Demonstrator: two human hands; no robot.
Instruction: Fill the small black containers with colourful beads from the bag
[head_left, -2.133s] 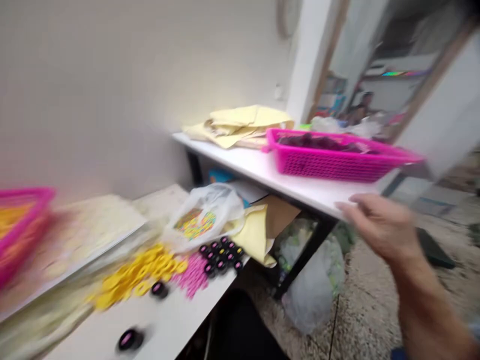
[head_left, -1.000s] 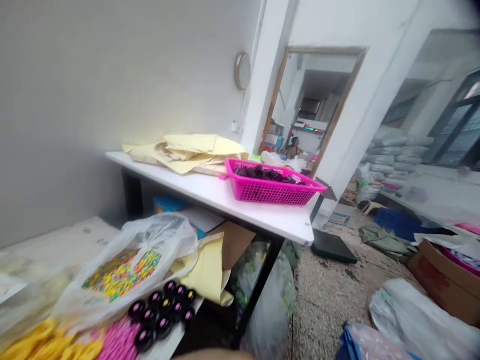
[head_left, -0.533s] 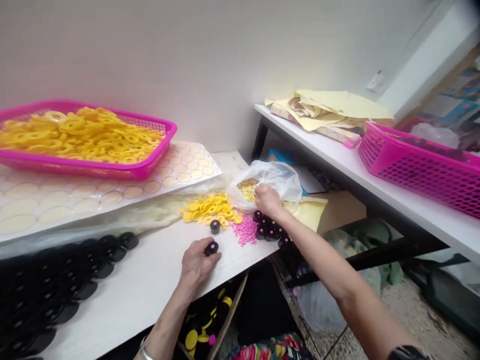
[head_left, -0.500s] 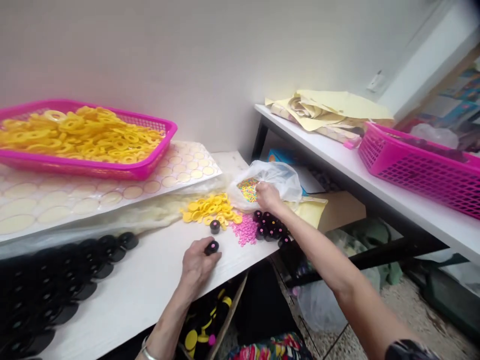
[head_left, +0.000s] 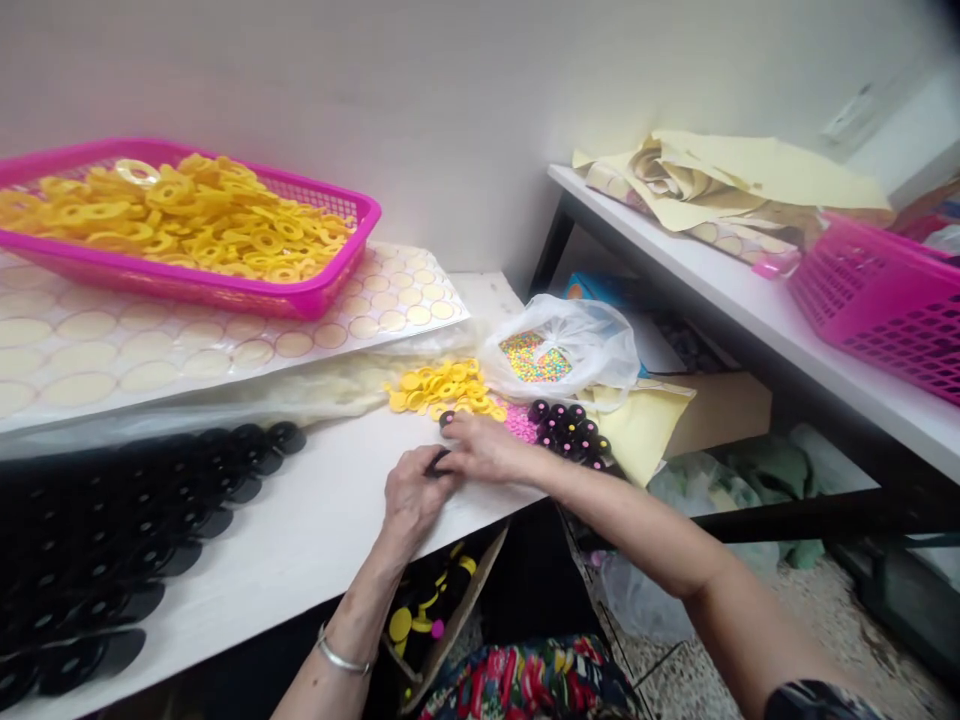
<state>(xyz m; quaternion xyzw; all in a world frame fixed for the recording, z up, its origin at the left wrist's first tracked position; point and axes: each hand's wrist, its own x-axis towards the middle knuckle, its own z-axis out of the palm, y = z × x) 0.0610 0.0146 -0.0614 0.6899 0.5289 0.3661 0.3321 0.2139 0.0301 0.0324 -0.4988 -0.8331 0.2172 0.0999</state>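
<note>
My left hand [head_left: 417, 500] is closed around a small black round piece [head_left: 436, 462] just above the white table [head_left: 330, 520]. My right hand [head_left: 480, 450] reaches over the same piece with its fingers bent together, and whatever is between its fingertips is hidden. A second black round piece [head_left: 447, 419] with a pink dot stands just beyond the right fingers. Behind the hands lie a heap of yellow discs and rings [head_left: 442, 388], small pink beads [head_left: 521, 424] and a cluster of black pieces [head_left: 571, 432] with pink or yellow dots. An open plastic bag [head_left: 600, 340] holds multicoloured beads [head_left: 534, 358].
Rows of black pieces [head_left: 150, 520] cover the table's left. A pink basket [head_left: 225, 290] full of yellow rings rests on printed sheets [head_left: 247, 352]. Right, a shelf [head_left: 675, 262] bears paper and another pink basket [head_left: 862, 300]. Below the table's edge sits a box [head_left: 465, 610] of yellow-and-black pieces.
My right hand has left the bag of beads and come left to the black piece in my left hand. The left hand still holds that piece. The view has shifted slightly.
</note>
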